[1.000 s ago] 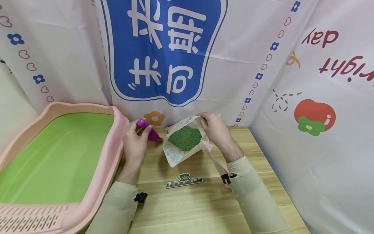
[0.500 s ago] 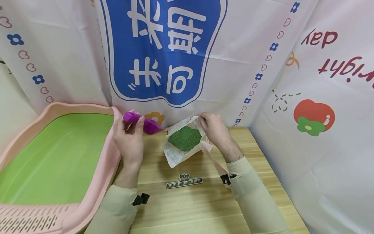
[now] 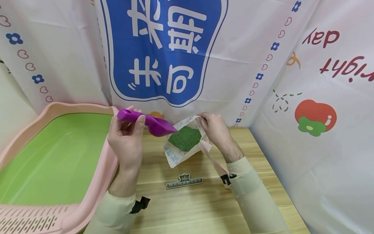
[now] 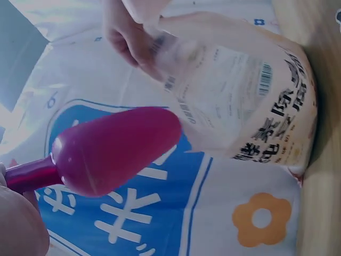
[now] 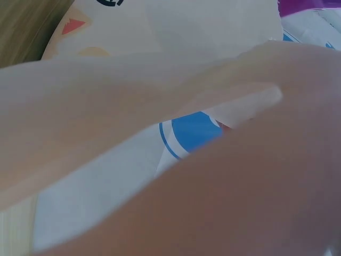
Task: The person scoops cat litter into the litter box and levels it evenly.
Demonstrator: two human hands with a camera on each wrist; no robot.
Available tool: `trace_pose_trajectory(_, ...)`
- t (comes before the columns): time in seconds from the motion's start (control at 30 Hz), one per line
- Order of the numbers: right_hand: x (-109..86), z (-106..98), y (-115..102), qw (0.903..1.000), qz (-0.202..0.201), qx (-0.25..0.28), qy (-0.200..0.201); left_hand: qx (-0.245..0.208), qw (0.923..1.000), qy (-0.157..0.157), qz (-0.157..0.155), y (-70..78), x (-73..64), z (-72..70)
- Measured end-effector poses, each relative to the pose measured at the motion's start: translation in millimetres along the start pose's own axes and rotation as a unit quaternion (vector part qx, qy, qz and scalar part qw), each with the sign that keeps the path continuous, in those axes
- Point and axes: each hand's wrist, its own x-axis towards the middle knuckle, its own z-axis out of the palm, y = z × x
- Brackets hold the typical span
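My left hand (image 3: 127, 144) grips a purple scoop (image 3: 159, 126) by its handle. The scoop's tip reaches the left side of an open bag (image 3: 175, 157) in the head view. Green granules (image 3: 186, 138) fill the bag's visible inside. With fingers curled on the bag's upper right edge, my right hand (image 3: 216, 131) holds the mouth apart. In the left wrist view the scoop (image 4: 117, 152) is seen from its underside, beside the printed bag (image 4: 250, 96); whether it carries anything is hidden. The right wrist view is mostly filled by blurred skin and bag.
On the left stands a large pink litter box (image 3: 117, 123) with a green inside and a slotted front step. A piano-key clip (image 3: 184, 182) lies on the wooden table (image 3: 181, 211) in front of the bag. Printed cloth (image 3: 242, 48) hangs behind and to the right.
My left hand has moved left and drawn nearer, and the scoop has risen and tipped toward level. Its tip has shifted right to the bag's mouth. The right hand and bag stay nearly still.
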Motion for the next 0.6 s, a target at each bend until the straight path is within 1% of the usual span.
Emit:
trace_pose_trajectory(0.17,0.2,0.3,0.3,1.0,0.0,-0.003,-0.001,-0.031,0.9995,-0.01,0.0,12.9,-3.7,1.2)
trace_pose_trajectory(0.3,0.4,-0.2,-0.2,1.0,0.001,-0.002,-0.002,-0.041,0.9989,-0.022,0.002,16.5,-7.1,2.9)
trace_pose_trajectory(0.43,0.1,-1.3,-1.6,1.0,-0.002,-0.001,0.0,-0.025,0.9986,-0.043,0.016,12.2,-11.6,5.2)
trace_pose_trajectory(0.6,0.3,-0.3,-0.8,0.9999,-0.007,-0.007,0.004,-0.004,0.9971,-0.073,0.023,0.5,-19.6,8.6)
